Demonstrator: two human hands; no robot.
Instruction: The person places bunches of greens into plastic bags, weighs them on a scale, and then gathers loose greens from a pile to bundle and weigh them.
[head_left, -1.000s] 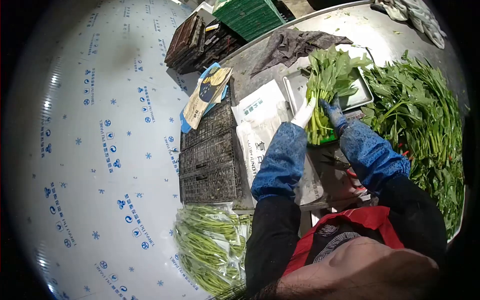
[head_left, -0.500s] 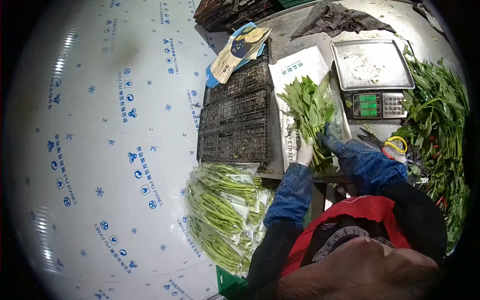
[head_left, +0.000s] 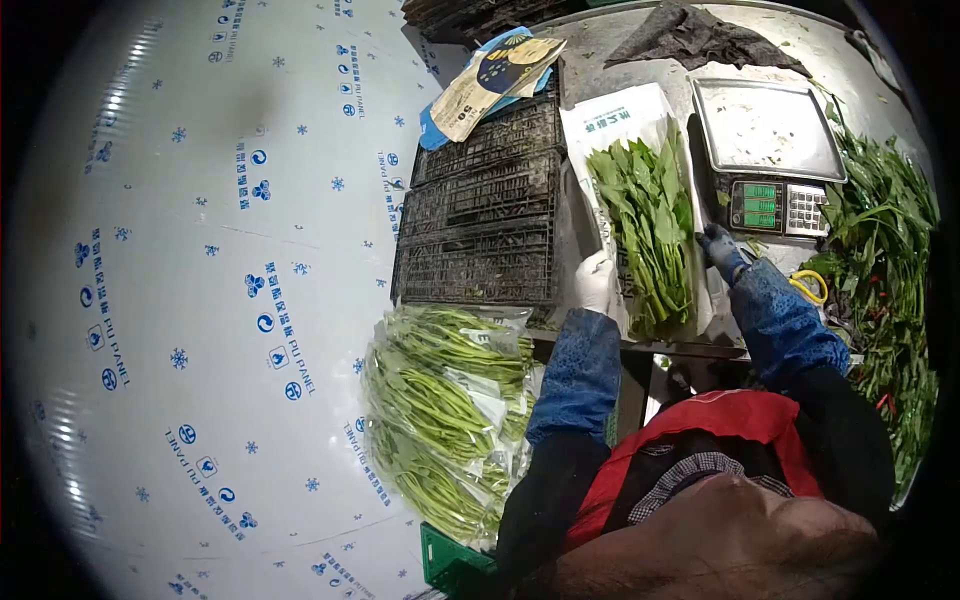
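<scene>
1. Keep your leafy greens [head_left: 655, 240] flat on the printed white bag [head_left: 612, 118], between both hands.
2. Your left hand [head_left: 595, 282] is at its left edge, right hand [head_left: 722, 253] at its right; I cannot tell whether either pinches it.
3. Move gently, sparing leaves.

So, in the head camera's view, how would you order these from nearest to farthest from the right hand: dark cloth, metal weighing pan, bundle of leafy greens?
1. Bundle of leafy greens: just left of the right hand.
2. Metal weighing pan: beyond the hand, slightly right.
3. Dark cloth: behind the pan.
</scene>
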